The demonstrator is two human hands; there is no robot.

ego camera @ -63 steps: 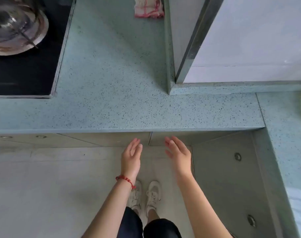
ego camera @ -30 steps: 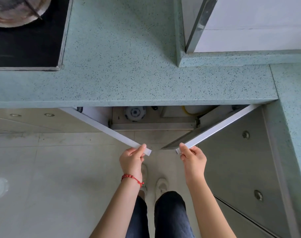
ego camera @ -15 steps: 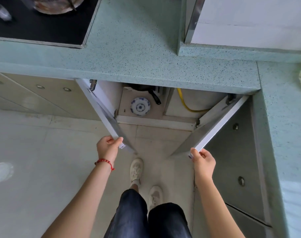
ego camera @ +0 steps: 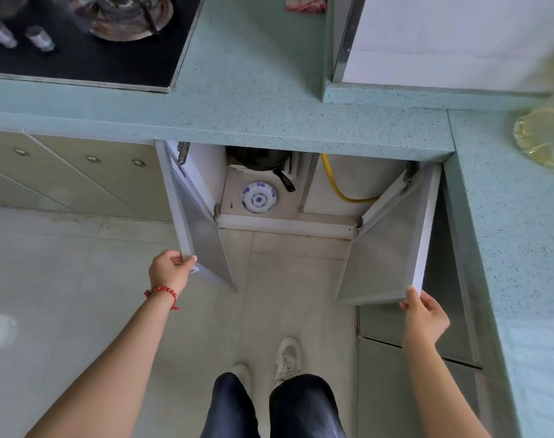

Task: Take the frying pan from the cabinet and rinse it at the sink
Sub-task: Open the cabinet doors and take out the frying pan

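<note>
- Head view, looking down: the left hand (ego camera: 169,271), a red bracelet (ego camera: 162,292) on its wrist, has its fingers (ego camera: 187,259) closed on the lower edge of the left cabinet door (ego camera: 193,222).
- Inside the cabinet (ego camera: 285,216), at the back of the left compartment, sits the frying pan (ego camera: 258,159) — dark, round, with a black handle pointing forward and right; only its front part shows under the table (ego camera: 253,115) edge.
- Just in front of the pan lies a blue-and-white plate (ego camera: 258,197), apart from the handle.
- In the right compartment a yellow hose (ego camera: 338,188) curves down behind the right cabinet door (ego camera: 392,241).
- The right hand (ego camera: 425,314) grips that door's lower corner, fingers closed on it.
- Compared with half a second ago, both doors stand swung wider, the hands are farther apart, and more of the pan shows.
- Hard to make out: the pan's far rim, hidden by the table; a yellowish blurred object (ego camera: 544,134) at the right edge, cut off.
</note>
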